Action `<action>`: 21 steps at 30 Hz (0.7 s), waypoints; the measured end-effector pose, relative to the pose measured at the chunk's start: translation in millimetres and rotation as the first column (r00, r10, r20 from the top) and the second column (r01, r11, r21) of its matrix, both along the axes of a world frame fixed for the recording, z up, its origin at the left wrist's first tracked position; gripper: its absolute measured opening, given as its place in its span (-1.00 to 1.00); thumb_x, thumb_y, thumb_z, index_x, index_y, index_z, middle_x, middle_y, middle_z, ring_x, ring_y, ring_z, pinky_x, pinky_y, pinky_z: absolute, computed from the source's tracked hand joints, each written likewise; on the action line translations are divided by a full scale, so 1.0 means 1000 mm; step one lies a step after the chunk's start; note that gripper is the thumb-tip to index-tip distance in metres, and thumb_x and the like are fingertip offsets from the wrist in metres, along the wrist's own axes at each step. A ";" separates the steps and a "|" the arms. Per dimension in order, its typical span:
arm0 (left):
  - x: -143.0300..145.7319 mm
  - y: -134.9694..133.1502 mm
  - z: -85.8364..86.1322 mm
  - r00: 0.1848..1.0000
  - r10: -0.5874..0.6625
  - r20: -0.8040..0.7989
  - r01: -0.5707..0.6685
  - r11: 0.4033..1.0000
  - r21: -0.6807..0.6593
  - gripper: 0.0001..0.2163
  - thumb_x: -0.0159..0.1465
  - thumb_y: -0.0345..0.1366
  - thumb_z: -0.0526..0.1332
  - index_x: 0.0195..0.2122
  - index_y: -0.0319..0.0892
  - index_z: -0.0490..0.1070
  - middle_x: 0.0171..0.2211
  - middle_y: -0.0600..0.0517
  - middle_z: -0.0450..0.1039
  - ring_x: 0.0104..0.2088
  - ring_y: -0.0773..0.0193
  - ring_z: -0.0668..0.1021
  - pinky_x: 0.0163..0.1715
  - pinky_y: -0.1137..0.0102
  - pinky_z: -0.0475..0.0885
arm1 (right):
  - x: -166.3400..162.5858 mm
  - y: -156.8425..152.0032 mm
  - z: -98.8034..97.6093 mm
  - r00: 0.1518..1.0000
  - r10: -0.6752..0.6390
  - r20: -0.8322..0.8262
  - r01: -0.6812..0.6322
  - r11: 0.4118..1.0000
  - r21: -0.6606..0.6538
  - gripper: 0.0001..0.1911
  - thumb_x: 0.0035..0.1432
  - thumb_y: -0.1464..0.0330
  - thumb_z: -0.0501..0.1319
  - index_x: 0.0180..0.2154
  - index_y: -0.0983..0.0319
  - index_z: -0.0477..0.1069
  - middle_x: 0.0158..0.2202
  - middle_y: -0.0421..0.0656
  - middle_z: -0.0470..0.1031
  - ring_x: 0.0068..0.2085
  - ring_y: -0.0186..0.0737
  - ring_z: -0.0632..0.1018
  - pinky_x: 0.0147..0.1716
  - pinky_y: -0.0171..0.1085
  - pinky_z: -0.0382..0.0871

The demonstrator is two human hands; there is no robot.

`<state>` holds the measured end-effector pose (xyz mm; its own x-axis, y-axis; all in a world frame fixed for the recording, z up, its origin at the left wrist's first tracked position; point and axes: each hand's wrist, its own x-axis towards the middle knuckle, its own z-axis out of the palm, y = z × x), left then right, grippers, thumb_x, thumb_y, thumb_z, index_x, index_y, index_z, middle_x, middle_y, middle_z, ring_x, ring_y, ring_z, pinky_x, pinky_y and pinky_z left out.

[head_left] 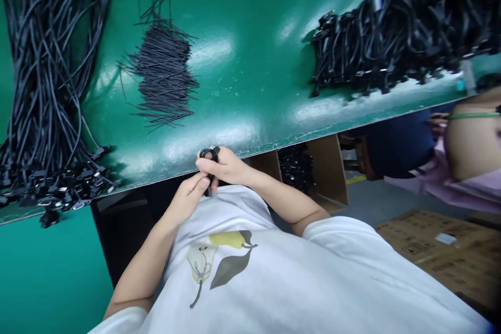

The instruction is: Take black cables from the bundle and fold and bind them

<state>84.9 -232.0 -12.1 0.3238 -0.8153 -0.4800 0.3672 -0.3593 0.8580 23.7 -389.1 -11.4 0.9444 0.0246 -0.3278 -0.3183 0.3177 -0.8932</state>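
Close to my body, at the table's front edge, both hands meet around a coiled black cable [209, 155]. My right hand [227, 166] is closed on the coil, whose loops and a plug end show above the fingers. My left hand [190, 194] pinches at the lower part of the same cable, fingertips pressed together; the exact spot it grips is partly hidden. Beyond them on the green table [250, 62] lies a pile of thin black twist ties [166, 68]. A large bundle of loose black cables [55, 62] hangs over the edge at the left.
Many coiled black cables [391, 36] are heaped at the right of the table. Below stands an open carton [326, 167] with more black cables [295, 167] inside. Another person's arm [475, 141] is at the far right. Flat cardboard boxes [426, 240] lie on the floor.
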 end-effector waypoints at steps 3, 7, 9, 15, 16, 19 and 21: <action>-0.003 -0.005 -0.001 0.964 -0.023 0.266 0.004 0.997 0.071 -0.61 0.36 0.05 0.10 -0.36 -0.20 0.39 -0.45 0.06 0.36 -0.40 0.33 0.37 -0.27 0.38 0.28 | -0.003 -0.001 -0.001 0.995 -0.093 -0.030 0.089 0.991 -0.104 -0.48 0.17 -0.04 0.21 -0.52 0.23 0.16 -0.65 -0.32 0.28 -0.69 -0.36 0.46 -0.75 -0.47 0.20; -0.010 -0.009 -0.006 0.999 0.029 -0.030 -0.031 0.997 -0.072 -0.62 0.35 0.07 0.10 -0.23 -0.21 0.38 -0.42 0.04 0.39 -0.39 0.31 0.43 -0.27 0.38 0.35 | -0.005 -0.006 0.000 0.997 -0.027 -0.070 0.030 0.999 0.038 -0.48 0.13 -0.07 0.24 -0.46 0.24 0.20 -0.59 -0.31 0.33 -0.69 -0.31 0.49 -0.81 -0.47 0.16; -0.007 -0.008 -0.006 0.992 0.025 -0.122 -0.042 0.990 -0.136 -0.61 0.34 0.06 0.12 -0.24 -0.23 0.40 -0.38 0.00 0.45 -0.35 0.28 0.48 -0.25 0.37 0.37 | -0.004 -0.009 0.000 0.999 0.010 -0.031 -0.007 0.993 0.115 -0.46 0.12 -0.10 0.24 -0.44 0.25 0.24 -0.58 -0.30 0.35 -0.67 -0.30 0.50 -0.80 -0.46 0.22; 0.017 0.000 0.011 0.988 -0.147 0.041 0.150 0.985 -0.084 -0.59 0.36 0.01 0.12 -0.33 -0.27 0.50 -0.32 -0.05 0.52 -0.26 0.27 0.51 -0.13 0.37 0.35 | 0.001 -0.006 -0.004 0.993 0.044 0.105 -0.058 0.989 0.135 -0.46 0.18 -0.08 0.22 -0.45 0.28 0.28 -0.51 -0.29 0.33 -0.65 -0.36 0.51 -0.76 -0.47 0.26; 0.018 0.001 0.010 0.991 -0.132 0.003 0.132 0.987 -0.087 -0.59 0.34 0.03 0.15 -0.34 -0.27 0.50 -0.35 -0.03 0.50 -0.28 0.29 0.50 -0.15 0.38 0.35 | 0.001 -0.004 -0.005 0.994 0.038 0.098 -0.051 0.989 0.138 -0.47 0.18 -0.08 0.22 -0.44 0.28 0.28 -0.50 -0.28 0.33 -0.62 -0.34 0.54 -0.75 -0.47 0.29; 0.015 0.006 -0.002 0.964 -0.066 -0.257 0.038 0.993 -0.112 -0.54 0.21 0.12 0.27 -0.39 -0.29 0.47 -0.43 -0.01 0.44 -0.34 0.29 0.48 -0.23 0.38 0.37 | 0.002 0.003 -0.003 0.995 0.083 0.057 -0.089 0.991 0.105 -0.49 0.21 -0.08 0.19 -0.41 0.26 0.26 -0.51 -0.29 0.32 -0.57 -0.30 0.57 -0.73 -0.47 0.29; 0.009 0.009 -0.010 0.902 -0.042 -0.430 -0.003 0.994 -0.105 -0.51 0.11 0.15 0.34 -0.37 -0.29 0.47 -0.45 -0.01 0.42 -0.37 0.29 0.47 -0.23 0.36 0.40 | 0.002 0.005 -0.002 0.987 0.159 0.031 -0.160 0.985 0.056 -0.51 0.23 -0.06 0.16 -0.40 0.24 0.24 -0.56 -0.31 0.32 -0.60 -0.31 0.54 -0.74 -0.48 0.26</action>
<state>94.1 -222.7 -22.3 0.0872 -0.8708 -0.4838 0.7034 -0.2901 0.6490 26.1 -384.0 -13.8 0.9351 0.1938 -0.2968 -0.3459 0.3161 -0.8834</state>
